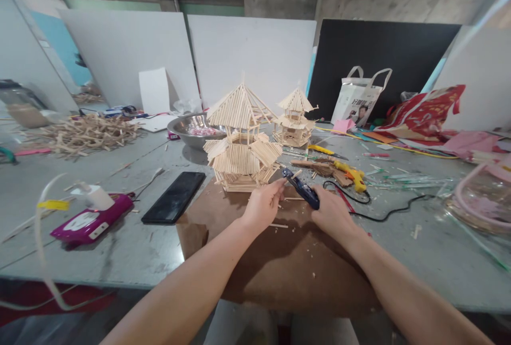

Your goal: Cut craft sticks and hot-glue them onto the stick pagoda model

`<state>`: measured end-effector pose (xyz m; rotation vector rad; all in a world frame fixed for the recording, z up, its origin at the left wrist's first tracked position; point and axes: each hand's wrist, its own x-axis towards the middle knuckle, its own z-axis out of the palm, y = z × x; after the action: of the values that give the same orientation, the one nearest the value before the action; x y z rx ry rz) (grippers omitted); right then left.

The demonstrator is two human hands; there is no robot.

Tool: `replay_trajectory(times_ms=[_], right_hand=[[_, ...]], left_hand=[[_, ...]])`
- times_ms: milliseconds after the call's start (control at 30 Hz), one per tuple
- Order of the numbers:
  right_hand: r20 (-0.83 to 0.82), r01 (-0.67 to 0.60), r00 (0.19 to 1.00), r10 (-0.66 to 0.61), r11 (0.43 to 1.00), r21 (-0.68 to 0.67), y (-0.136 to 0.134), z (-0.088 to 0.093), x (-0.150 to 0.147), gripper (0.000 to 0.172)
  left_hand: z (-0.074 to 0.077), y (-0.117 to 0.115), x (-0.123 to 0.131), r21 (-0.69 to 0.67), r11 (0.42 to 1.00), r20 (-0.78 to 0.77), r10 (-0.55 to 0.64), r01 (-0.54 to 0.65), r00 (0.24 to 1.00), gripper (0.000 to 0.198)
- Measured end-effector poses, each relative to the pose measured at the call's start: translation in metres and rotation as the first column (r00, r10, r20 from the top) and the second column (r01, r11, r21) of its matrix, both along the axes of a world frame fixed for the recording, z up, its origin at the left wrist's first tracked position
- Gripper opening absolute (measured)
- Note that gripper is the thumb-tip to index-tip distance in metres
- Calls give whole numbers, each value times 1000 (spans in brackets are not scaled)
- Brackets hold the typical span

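I have two hands at work: my left hand is closed, fingertips pinching one thin wooden stick, and my right hand is wrapped around one dark blue hand tool, its head against the stick. Both are above one sheet of brown cardboard on the tabletop. Two stick-built pavilions stand ahead of me: the larger pavilion at the cardboard's far edge, just beyond my left hand, and the smaller pavilion behind it to the right. To my left I count one black phone and one purple power strip with one white plug in it; to my right, one yellow glue gun and one yellow-handled knife. One loose heap of sticks at the far left is too tangled to count

The larger pavilion hides part of the metal bowl and the smaller pavilion's left edge. My left fingers cover the near end of the stick, and my right palm covers most of the tool's handles, so I can't tell how far its jaws are closed. The bottle is cut off at the left edge, the clear container at the right, and my forearms at the bottom
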<state>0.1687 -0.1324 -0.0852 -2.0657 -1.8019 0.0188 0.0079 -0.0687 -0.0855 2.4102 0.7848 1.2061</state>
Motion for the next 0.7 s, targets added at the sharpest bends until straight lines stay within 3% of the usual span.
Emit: replay_trajectory(times_ms=[400,567,700], right_hand=[[8,-19,1000,20,1000,-6,-2,-2,-2,27],[-18,-26,999,26,1000,12,-1,-2,-3,30],[-44,-47,998,48,999,23,-1,-2,-2,33]], left_hand=[[5,-6,1,-44,992,-21,116,-117,993,29],[7,-6,1,-50,997,-21,63,-64,998,30],[8,-4,0,-154,988,3,-10,11,1000,30]])
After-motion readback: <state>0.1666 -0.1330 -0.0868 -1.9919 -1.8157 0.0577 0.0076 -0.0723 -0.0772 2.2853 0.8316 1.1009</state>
